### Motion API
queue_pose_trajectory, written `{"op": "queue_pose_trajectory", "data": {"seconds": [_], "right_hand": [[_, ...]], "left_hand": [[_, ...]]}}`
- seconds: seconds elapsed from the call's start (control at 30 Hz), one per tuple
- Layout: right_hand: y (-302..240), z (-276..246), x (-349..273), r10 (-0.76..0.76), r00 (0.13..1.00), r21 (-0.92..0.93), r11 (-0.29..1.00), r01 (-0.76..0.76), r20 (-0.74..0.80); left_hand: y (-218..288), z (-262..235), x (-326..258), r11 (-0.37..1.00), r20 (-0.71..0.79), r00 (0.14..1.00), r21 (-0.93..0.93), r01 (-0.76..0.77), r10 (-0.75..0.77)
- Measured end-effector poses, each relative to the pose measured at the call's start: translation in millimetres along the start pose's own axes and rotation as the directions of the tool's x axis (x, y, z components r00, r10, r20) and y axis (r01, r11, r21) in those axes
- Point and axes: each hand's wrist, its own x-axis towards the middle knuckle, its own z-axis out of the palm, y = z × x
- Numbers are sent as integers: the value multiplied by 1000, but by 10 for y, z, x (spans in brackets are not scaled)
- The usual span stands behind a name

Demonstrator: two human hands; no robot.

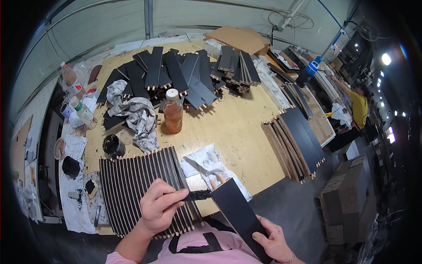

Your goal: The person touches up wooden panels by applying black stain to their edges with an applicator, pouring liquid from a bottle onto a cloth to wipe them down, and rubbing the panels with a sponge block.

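Observation:
My left hand (160,206) pinches a small black-coated brush (198,195); its far end meets the edge of a black board near the board's upper corner. Below, my right hand (272,240) is closed around the lower part of that black board (237,210), which slants toward me with pale wooden dowels at its upper end. Beneath my left forearm lies a row of black strips (136,193) set side by side, dowels sticking out of their ends. A stained white cloth (206,159) is on the table just beyond the brush.
Black boards (176,75) are heaped at the back, near a bottle of amber liquid (172,112) and a smeared rag (140,119). Black cups (113,146) stand at left. More boards (299,141) lie by the right edge. A person in yellow (359,108) is at far right.

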Motion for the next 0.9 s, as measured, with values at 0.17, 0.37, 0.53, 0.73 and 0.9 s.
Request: {"op": "queue_pose_trajectory", "data": {"seconds": [0.17,0.37,0.53,0.73,0.9], "right_hand": [[4,31,-1,-8,1000,36,999,8,-7],[-106,170,-206,-3,999,84,996,7,-48],[-110,164,-211,-9,999,79,997,13,-43],[69,63,-81,36,999,166,986,-35,-5],[110,18,-31,84,995,210,973,-94,54]], "left_hand": [[21,12,12,1000,26,1000,0,-3,3],[-1,20,-2,998,24,999,-45,49,-48],[21,61,-65,989,59,994,-116,96,-90],[55,122,-83,957,56,973,-172,232,-226],[48,145,-89,992,32,996,-94,84,-81]]}}
